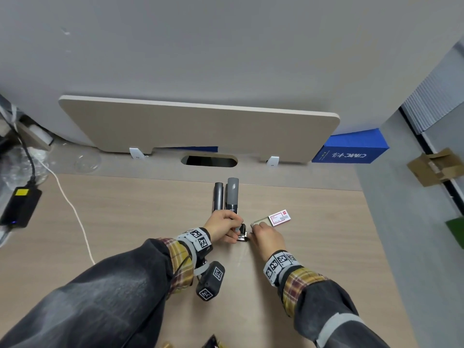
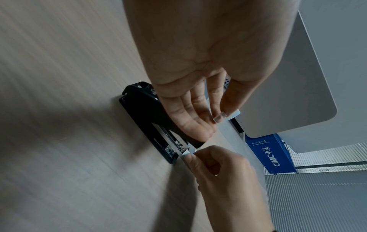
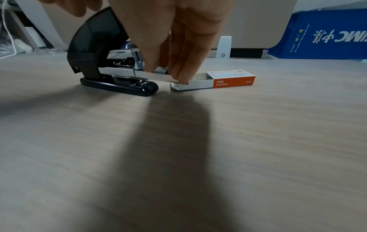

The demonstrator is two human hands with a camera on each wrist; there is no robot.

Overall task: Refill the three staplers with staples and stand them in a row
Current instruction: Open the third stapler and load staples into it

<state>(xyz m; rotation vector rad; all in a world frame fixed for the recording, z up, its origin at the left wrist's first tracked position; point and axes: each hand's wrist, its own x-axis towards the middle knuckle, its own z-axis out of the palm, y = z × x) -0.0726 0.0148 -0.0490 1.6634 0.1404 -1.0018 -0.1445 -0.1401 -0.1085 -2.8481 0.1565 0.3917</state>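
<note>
Black plastic forms the body of the stapler (image 3: pixel 119 85) being filled; it lies on the wooden bench (image 1: pixel 125 217) with its curved top swung up and back, and a bright metal channel is laid bare along its length. A silver strip of staples (image 3: pixel 157 77) is set partly into the front of that channel, its free end reaching toward the staple box (image 3: pixel 214 82), which lies just beside the stapler's nose with its grey tray slid partly out of a red-and-white sleeve. The left hand (image 1: pixel 222 226) is closed around the raised top, with the fingers curled over it and the thumb pressed on the far side. The right hand (image 1: pixel 266 236) is drawn into a pinch, and the strip is held between the thumb and fingertips (image 3: pixel 178 78) at its outer end. Two grey staplers (image 1: pixel 227 197) are seen only from the head view, lying side by side on the bench just beyond the left hand, the right one being lighter and longer. The channel's spring and inner metalwork are shown plainly from the left wrist, while the side profile of the opened stapler and the box's red face are given by the right wrist alone. A blue carton (image 1: pixel 351 149) stands at the bench's far right edge.
</note>
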